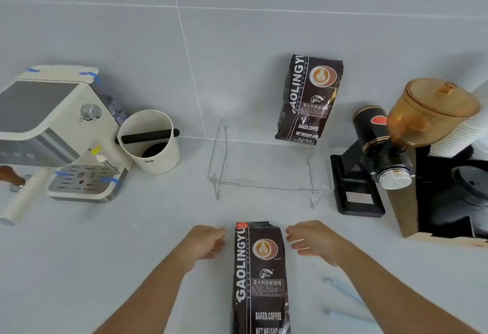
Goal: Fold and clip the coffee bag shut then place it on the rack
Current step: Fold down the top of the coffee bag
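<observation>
**Approaching the Bag Top for the Fold**

Flanking the coffee bag point(260, 278) near its top edge, I have my left hand point(204, 241) and right hand point(315, 241) loosely curled and part open, holding nothing; the bag stands between them, touching neither; I judge this stance prepares a two-sided pinch for folding. A pale blue clip point(343, 291) lies just behind my right hand; the clear rack point(266, 172) waits beyond both hands, a second bag point(309, 101) behind it against the wall.

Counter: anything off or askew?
Blue tape strips still stick to the espresso machine, on its top corners and drip tray. The rack bag leans slightly left. No spills or damage show.
</observation>
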{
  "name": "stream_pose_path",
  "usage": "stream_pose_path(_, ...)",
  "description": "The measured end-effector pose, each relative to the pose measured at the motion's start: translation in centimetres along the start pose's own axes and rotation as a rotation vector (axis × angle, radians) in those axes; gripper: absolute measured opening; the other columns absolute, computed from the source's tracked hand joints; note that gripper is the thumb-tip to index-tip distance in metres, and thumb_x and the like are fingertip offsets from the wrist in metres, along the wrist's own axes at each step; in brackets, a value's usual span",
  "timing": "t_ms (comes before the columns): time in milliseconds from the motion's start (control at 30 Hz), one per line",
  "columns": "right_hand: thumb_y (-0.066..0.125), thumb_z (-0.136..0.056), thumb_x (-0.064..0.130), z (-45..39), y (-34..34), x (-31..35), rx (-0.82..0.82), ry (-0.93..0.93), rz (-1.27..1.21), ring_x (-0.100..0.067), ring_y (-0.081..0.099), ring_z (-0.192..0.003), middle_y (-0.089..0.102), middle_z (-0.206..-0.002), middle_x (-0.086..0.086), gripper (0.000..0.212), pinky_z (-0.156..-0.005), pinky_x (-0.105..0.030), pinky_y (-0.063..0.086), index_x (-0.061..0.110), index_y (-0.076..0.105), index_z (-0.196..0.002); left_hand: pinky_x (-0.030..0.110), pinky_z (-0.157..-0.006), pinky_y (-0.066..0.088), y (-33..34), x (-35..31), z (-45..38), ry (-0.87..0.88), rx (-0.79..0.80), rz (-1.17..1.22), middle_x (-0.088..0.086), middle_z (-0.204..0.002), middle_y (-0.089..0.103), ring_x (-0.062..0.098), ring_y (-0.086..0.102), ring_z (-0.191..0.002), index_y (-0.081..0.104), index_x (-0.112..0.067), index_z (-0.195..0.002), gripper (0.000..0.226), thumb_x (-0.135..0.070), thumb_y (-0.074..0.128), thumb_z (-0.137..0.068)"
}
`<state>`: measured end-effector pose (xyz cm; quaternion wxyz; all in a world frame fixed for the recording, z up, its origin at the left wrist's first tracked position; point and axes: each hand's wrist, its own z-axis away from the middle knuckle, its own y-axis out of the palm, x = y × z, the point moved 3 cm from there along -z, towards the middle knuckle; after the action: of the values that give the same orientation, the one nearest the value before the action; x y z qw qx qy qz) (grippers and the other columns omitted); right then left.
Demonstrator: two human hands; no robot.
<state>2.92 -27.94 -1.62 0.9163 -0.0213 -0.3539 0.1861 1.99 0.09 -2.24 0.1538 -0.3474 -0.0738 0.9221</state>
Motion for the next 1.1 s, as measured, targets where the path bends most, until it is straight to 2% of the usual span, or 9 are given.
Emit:
stream_pose_path(100, 0.065, -0.087, 0.034, -0.8, 1.1, -0.5, -0.024, 0.029, -0.041, -0.021, 0.068, -0.085, 0.074, -0.107, -0.013, 0.024, -0.081, -0.032, 0.056, 0.012, 0.072, -0.092, 0.029, -0.071, 0.049, 1.6, 0.2, -0.3, -0.015, 0.029, 0.076, 0.013, -0.082, 0.073, 0.021, 0.061, -0.07, 0.072, -0.007, -0.088, 0.028, -0.034, 0.064, -0.085)
stream_pose_path(200, 0.062, -0.088, 0.035, -1.0, 2.2, -0.7, 0.002, 0.036, -0.049, -0.02, 0.068, -0.086, 0.076, -0.1, -0.009, 0.024, -0.082, -0.032, 0.054, 0.014, 0.073, -0.091, 0.032, -0.076, 0.047, 3.1, 0.2, -0.2, -0.025, 0.07, 0.142, 0.017, -0.09, 0.076, 0.023, 0.062, -0.076, 0.073, -0.012, -0.087, 0.029, -0.04, 0.066, -0.082)
stream_pose_path(367, 0.06, -0.092, 0.028, -1.5, 3.0, -0.4, 0.037, 0.025, -0.063, -0.021, 0.067, -0.08, 0.076, -0.093, -0.012, 0.026, -0.085, -0.033, 0.054, 0.007, 0.073, -0.096, 0.028, -0.07, 0.054, 4.0, 0.0, -1.1, -0.026, 0.056, 0.255, 0.022, -0.103, 0.076, 0.026, 0.07, -0.077, 0.07, 0.004, -0.104, 0.034, -0.026, 0.061, -0.09)
stream_pose_path(567, 0.061, -0.092, 0.017, -1.3, 3.3, -0.2, 0.014, -0.038, -0.066, -0.022, 0.06, -0.075, 0.065, -0.082, -0.013, 0.019, -0.077, -0.034, 0.053, 0.012, 0.064, -0.074, 0.031, -0.07, 0.055, 4.0, -0.1, -0.8, 0.01, 0.023, 0.342, 0.03, -0.103, 0.073, 0.029, 0.068, -0.077, 0.069, 0.001, -0.093, 0.019, -0.015, 0.06, -0.093)
stream_pose_path(667, 0.063, -0.091, 0.014, -0.9, 3.5, 0.2, -0.041, -0.095, -0.081, -0.021, 0.058, -0.069, 0.061, -0.075, -0.013, 0.03, -0.07, -0.035, 0.051, 0.015, 0.06, -0.061, 0.029, -0.066, 0.055, 3.8, -0.3, -0.4, 0.041, 0.024, 0.372, 0.022, -0.089, 0.074, 0.026, 0.067, -0.072, 0.07, -0.003, -0.083, 0.018, -0.013, 0.06, -0.093)
stream_pose_path(733, 0.064, -0.09, 0.016, -0.5, 3.5, 0.5, -0.094, -0.15, -0.058, -0.021, 0.051, -0.065, 0.056, -0.069, -0.012, 0.036, -0.064, -0.034, 0.042, 0.018, 0.056, -0.055, 0.026, -0.062, 0.055, 3.6, -0.7, 0.1, 0.072, 0.022, 0.394, 0.015, -0.082, 0.075, 0.022, 0.068, -0.067, 0.07, -0.004, -0.08, 0.019, -0.013, 0.06, -0.093)
stream_pose_path(867, 0.065, -0.089, 0.021, 0.8, 3.4, 1.1, -0.168, -0.254, -0.032, -0.011, 0.04, -0.049, 0.047, -0.055, -0.001, 0.043, -0.048, -0.023, 0.03, 0.021, 0.05, -0.049, 0.026, -0.066, 0.055, 3.1, -1.6, 1.6, 0.147, 0.009, 0.405, 0.014, -0.083, 0.076, 0.021, 0.07, -0.071, 0.072, 0.002, -0.087, 0.022, -0.014, 0.058, -0.095)
stream_pose_path(967, 0.065, -0.09, 0.022, 2.8, 3.2, 2.0, -0.193, -0.346, -0.029, -0.013, 0.045, -0.056, 0.05, -0.058, -0.005, 0.04, -0.055, -0.028, 0.035, 0.02, 0.049, -0.053, 0.026, -0.071, 0.057, 2.6, -2.2, 3.1, 0.241, -0.008, 0.417, 0.013, -0.084, 0.078, 0.018, 0.071, -0.074, 0.075, 0.0, -0.088, 0.022, -0.013, 0.059, -0.095)
stream_pose_path(1100, 0.064, -0.092, 0.02, 5.8, 3.0, 3.2, -0.222, -0.446, -0.023, -0.017, 0.057, -0.065, 0.066, -0.071, -0.023, 0.034, -0.063, -0.033, 0.044, 0.004, 0.054, -0.063, 0.024, -0.079, 0.057, 2.3, -3.0, 5.6, 0.397, -0.048, 0.381, 0.006, -0.087, 0.081, 0.011, 0.073, -0.077, 0.079, -0.013, -0.086, 0.021, -0.016, 0.06, -0.094)
